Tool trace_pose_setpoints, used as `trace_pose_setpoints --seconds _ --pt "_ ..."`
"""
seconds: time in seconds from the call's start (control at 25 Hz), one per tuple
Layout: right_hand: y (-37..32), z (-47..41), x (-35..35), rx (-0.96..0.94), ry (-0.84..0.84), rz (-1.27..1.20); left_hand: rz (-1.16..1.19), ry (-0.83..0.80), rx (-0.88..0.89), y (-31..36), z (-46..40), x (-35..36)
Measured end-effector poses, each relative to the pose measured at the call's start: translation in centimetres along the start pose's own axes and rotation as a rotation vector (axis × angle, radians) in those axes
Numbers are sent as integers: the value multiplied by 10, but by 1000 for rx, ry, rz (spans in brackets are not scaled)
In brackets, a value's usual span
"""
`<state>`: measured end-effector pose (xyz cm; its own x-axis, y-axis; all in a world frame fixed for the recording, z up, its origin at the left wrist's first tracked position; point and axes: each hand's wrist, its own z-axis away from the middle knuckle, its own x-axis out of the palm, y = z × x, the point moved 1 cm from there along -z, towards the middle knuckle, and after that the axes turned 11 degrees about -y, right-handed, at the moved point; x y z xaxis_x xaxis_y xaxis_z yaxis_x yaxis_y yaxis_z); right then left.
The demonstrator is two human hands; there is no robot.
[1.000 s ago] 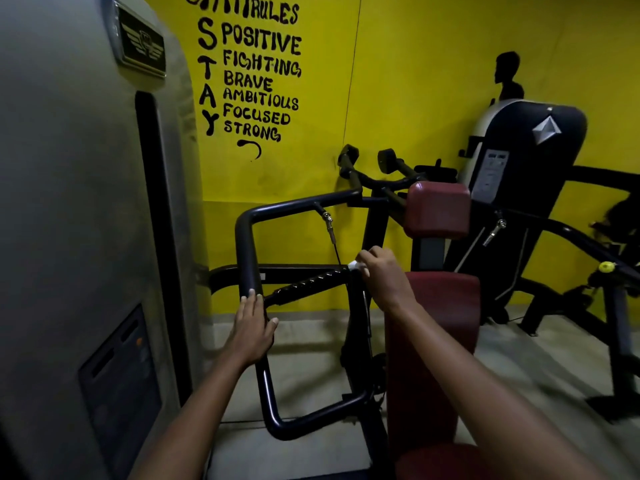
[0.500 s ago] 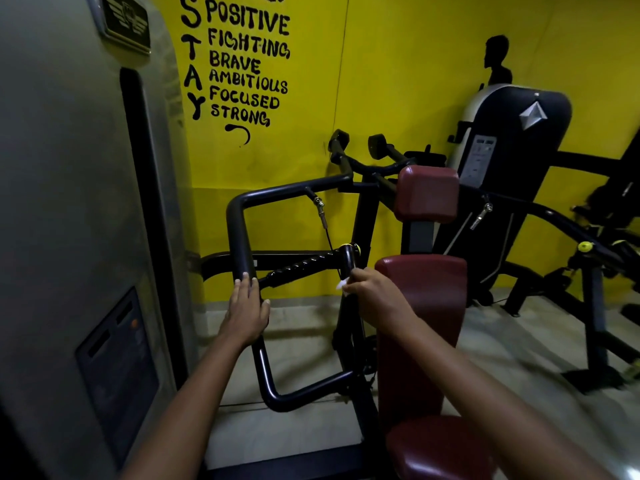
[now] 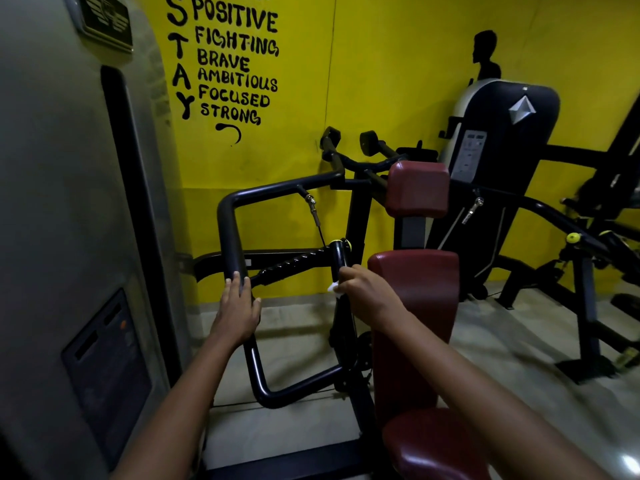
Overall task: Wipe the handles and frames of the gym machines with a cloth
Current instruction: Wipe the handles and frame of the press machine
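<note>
A black tubular frame loop [image 3: 230, 230] of a gym machine stands in front of me, with a ribbed black handle [image 3: 291, 266] crossing it. My left hand [image 3: 237, 311] rests on the loop's left upright, fingers laid over the tube. My right hand [image 3: 363, 292] grips a small white cloth [image 3: 333, 287] against the black vertical bar [image 3: 338, 258] beside the red back pad [image 3: 415, 299]. Most of the cloth is hidden in my fist.
A grey weight-stack housing [image 3: 62, 220] fills the left side. A red headrest pad [image 3: 417, 188] and red seat [image 3: 436, 445] are on the right. Another black machine [image 3: 502, 140] stands against the yellow wall, with black frames [image 3: 585, 299] on the grey floor to the right.
My right hand with the cloth slid down the vertical bar from its top joint. My left hand stayed on the loop's left upright. The view tilted slightly downward.
</note>
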<state>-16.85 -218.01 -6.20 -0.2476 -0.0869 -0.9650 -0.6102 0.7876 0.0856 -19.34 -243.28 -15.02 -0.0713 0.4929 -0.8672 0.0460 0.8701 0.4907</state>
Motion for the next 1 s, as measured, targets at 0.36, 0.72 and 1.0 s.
trace_pose_setpoints --seconds 0.36,0.72,1.0 --pt "34 -54 -9 181 180 -189 -7 43 2 -3 -3 5" --pt "48 -66 3 452 331 -542 -9 61 -20 -4 -4 6" --pt "48 -62 -2 460 308 -664 -6 21 -22 -5 -5 5"
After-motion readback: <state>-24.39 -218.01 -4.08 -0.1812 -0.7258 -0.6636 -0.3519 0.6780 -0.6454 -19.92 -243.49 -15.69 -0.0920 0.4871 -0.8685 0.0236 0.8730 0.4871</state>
